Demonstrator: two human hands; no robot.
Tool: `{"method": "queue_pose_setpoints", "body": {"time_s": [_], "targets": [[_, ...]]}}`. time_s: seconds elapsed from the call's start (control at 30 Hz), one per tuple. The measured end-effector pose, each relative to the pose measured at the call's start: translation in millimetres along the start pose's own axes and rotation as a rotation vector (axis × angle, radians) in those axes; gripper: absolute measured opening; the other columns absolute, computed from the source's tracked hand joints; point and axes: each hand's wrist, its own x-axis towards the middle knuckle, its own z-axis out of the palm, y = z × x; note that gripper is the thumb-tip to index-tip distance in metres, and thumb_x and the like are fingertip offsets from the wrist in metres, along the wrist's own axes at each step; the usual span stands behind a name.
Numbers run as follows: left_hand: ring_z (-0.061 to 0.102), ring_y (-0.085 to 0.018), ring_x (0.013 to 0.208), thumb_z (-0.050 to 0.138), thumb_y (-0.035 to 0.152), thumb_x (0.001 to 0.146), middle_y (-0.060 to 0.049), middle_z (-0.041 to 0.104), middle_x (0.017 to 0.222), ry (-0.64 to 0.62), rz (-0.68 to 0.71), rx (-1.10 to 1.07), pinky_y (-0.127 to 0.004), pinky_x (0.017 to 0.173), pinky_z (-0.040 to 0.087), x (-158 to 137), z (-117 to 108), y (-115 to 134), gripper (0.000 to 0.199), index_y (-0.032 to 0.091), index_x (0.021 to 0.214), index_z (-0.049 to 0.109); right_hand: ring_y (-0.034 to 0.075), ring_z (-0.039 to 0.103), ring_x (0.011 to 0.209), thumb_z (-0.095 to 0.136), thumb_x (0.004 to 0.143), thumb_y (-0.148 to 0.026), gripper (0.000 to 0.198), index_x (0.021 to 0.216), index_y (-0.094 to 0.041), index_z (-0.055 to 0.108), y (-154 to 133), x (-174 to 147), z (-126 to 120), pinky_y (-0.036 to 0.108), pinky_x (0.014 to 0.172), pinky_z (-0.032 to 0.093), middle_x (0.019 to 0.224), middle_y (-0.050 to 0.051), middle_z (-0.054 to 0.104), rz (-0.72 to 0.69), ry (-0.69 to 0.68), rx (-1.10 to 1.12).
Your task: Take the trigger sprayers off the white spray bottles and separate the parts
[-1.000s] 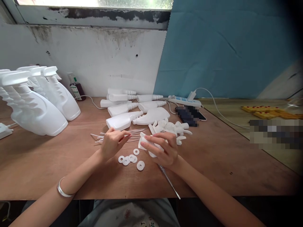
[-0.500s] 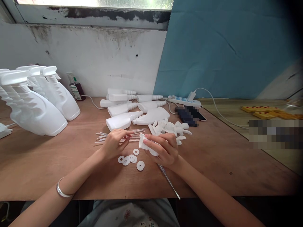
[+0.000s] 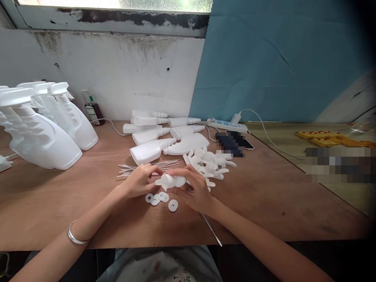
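Observation:
My right hand (image 3: 196,188) grips a white trigger spray head (image 3: 173,181), turned with its collar end to the left. My left hand (image 3: 143,179) is at that end, its fingers curled; whatever may be between its fingertips is hidden. Just below the spray head, several flat white washers (image 3: 173,205) lie on the table. Behind my left hand is a bundle of thin clear tubes (image 3: 126,170). More white spray heads (image 3: 209,159) are heaped behind my right hand. A screwdriver (image 3: 212,230) lies partly under my right hand, its tip toward the table's front edge.
Several white bottles (image 3: 152,151) lie on their sides at the back of the wooden table (image 3: 264,203). Bottles with sprayers fitted (image 3: 49,137) stand at left, near a dark bottle (image 3: 93,111). Phones (image 3: 232,144) and a power strip (image 3: 227,125) with cables are at back right.
My right hand has turned the spray head and brought it lower and left, over the washers. One washer seen before is now out of sight. My left hand is slightly lower.

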Motion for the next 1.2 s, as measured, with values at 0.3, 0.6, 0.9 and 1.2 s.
{"method": "queue_pose_setpoints", "body": {"time_s": [0.3,0.6,0.9,1.2], "targets": [[0.056,-0.018,0.089,0.068,0.025,0.070,-0.005,0.057,0.104,-0.142,-0.013,-0.691,-0.028,0.074,0.048,-2.6,2.0,9.6,0.057,0.021,0.120,0.043,0.020,0.053,0.105,0.050,0.087,-0.021,0.012,0.095,-0.016,0.055,2.7,-0.7,4.9,0.034,0.087,0.046,0.112,0.010,0.060,-0.151,-0.151,-0.193],[0.058,-0.021,0.093,0.063,0.036,0.075,-0.005,0.063,0.104,0.054,-0.137,-0.475,-0.027,0.075,0.046,0.8,1.4,-0.9,0.033,0.018,0.103,0.060,0.014,0.046,0.048,0.046,0.083,-0.021,0.030,0.053,-0.017,0.049,-8.8,2.8,-6.5,0.027,0.047,0.029,0.046,0.001,0.050,-0.151,-0.126,-0.776],[0.058,-0.023,0.096,0.067,0.032,0.072,-0.005,0.065,0.105,0.040,-0.162,-0.428,-0.034,0.083,0.044,2.1,6.6,-3.7,0.032,0.019,0.100,0.063,0.021,0.057,0.044,0.051,0.065,0.003,0.021,0.079,-0.011,0.053,-27.4,-8.9,-1.4,0.024,0.039,0.021,0.051,0.006,0.058,0.279,-0.765,-0.980],[0.058,-0.020,0.097,0.062,0.024,0.077,-0.007,0.063,0.104,0.081,0.038,-0.403,-0.031,0.085,0.044,1.0,8.8,-3.0,0.028,0.016,0.103,0.059,0.015,0.058,0.052,0.049,0.075,-0.009,0.036,0.110,-0.013,0.044,-36.4,4.6,-10.2,0.023,0.047,0.040,0.061,-0.001,0.059,0.269,-0.521,-0.437]]}}
